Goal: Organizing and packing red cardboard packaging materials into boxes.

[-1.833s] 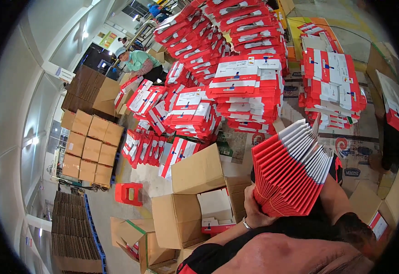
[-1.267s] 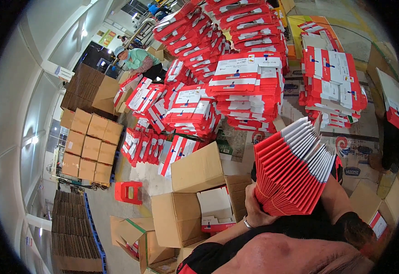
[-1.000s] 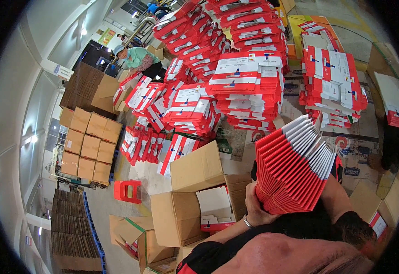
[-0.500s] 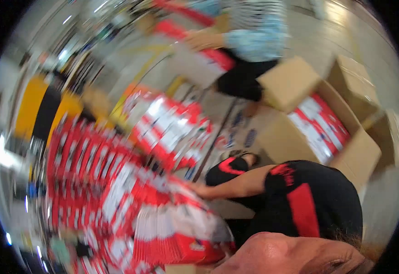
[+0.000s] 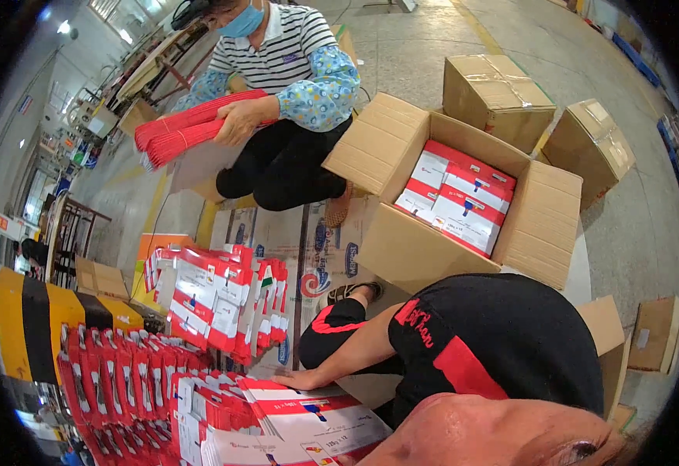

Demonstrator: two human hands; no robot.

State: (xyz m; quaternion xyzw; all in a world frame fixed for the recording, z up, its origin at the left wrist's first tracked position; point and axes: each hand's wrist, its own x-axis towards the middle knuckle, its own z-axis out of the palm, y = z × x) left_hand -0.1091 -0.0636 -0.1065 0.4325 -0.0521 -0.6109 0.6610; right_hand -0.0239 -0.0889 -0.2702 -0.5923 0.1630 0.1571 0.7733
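My right hand (image 5: 298, 378) rests with fingers stretched flat on the upper edge of a stack of flat red-and-white cartons (image 5: 300, 415) at the bottom centre. The stack leans in an uneven fan. My right arm reaches leftward to it from a black sleeve. Nothing shows of my left hand. Beyond, another pile of red-and-white cartons (image 5: 211, 303) lies partly toppled. Tight rows of red cartons (image 5: 122, 380) fill the lower left. Right of centre stands an open brown cardboard box (image 5: 425, 241) with similar red-and-white cartons (image 5: 467, 198) inside.
A crouching co-worker (image 5: 277, 101) faces the piles, both arms about a bundle of red flat cartons (image 5: 192, 128). Taped brown boxes (image 5: 502, 85) stand behind the open box. A yellow-and-black striped barrier (image 5: 40, 318) borders the left. Printed cardboard sheets (image 5: 308, 241) cover the floor.
The earlier view was blurred and has swung so that the co-worker and open box sit further left. My right hand remains at the carton stack; the co-worker's red bundle now shows clearly.
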